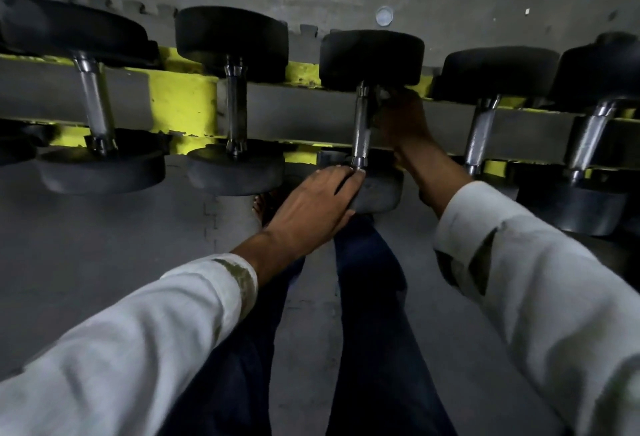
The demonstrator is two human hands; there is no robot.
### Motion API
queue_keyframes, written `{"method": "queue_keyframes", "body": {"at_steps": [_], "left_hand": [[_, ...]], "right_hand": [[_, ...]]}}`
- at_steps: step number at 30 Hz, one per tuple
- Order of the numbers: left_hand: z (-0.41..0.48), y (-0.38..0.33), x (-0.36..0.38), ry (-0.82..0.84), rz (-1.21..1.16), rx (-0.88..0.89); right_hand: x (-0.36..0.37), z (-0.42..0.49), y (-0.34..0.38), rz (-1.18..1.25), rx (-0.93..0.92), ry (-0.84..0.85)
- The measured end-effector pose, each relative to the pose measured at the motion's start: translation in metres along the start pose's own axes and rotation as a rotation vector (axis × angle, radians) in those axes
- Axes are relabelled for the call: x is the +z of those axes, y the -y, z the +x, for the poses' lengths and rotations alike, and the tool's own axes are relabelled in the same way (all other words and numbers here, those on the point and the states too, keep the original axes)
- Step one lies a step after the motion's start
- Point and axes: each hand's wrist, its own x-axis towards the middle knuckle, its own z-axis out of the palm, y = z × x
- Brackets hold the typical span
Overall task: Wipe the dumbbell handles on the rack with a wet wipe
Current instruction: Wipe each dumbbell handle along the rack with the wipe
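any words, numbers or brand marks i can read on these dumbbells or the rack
No text can be read in this view.
On the dumbbell heads: plain black, no weight numbers or brand showing; dark and slightly blurred.
On the handles: bare knurled metal, no marks.
On the yellow rack: chipped paint only, no label.
On the pale round disc beyond the rack: too small to tell.

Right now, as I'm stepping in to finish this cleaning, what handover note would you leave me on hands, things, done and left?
Left hand rests on the near head of the middle dumbbell, steadying it.
Right hand is at the far end of its handle; the wipe is lost in shadow and the hold is unclear.
Five dumbbells sit on the yellow rack.
Which handles are already wiped cannot be told. Finish this one, then check the others.
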Motion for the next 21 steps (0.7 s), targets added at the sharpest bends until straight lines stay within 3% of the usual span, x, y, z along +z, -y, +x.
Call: {"method": "queue_keyframes", "body": {"at_steps": [2,6,8,11,15,18,21], "left_hand": [[0.001,0.0,0.003,0.003,0.015,-0.009],[0.0,-0.007,0.005,0.013,0.024,-0.057],[0.0,-0.012,0.004,-0.01,0.035,-0.071],[0.0,-0.019,0.006,-0.034,0.031,-0.1],[0.003,-0.031,0.005,-0.012,0.029,-0.164],[0.007,-0.041,0.003,-0.021,0.041,-0.211],[0.009,-0.047,0.006,-0.041,0.053,-0.249]], "right_hand": [[0.0,-0.02,0.002,-0.048,-0.067,0.0],[-0.006,-0.044,-0.022,-0.25,-0.147,0.191],[-0.014,-0.029,-0.012,-0.113,-0.107,0.176],[-0.017,-0.001,0.003,0.306,-0.027,0.123],[-0.013,-0.017,-0.014,0.11,0.077,0.309],[-0.014,-0.013,-0.013,0.189,0.082,0.355],[-0.013,-0.002,-0.009,0.379,0.084,0.285]]}}
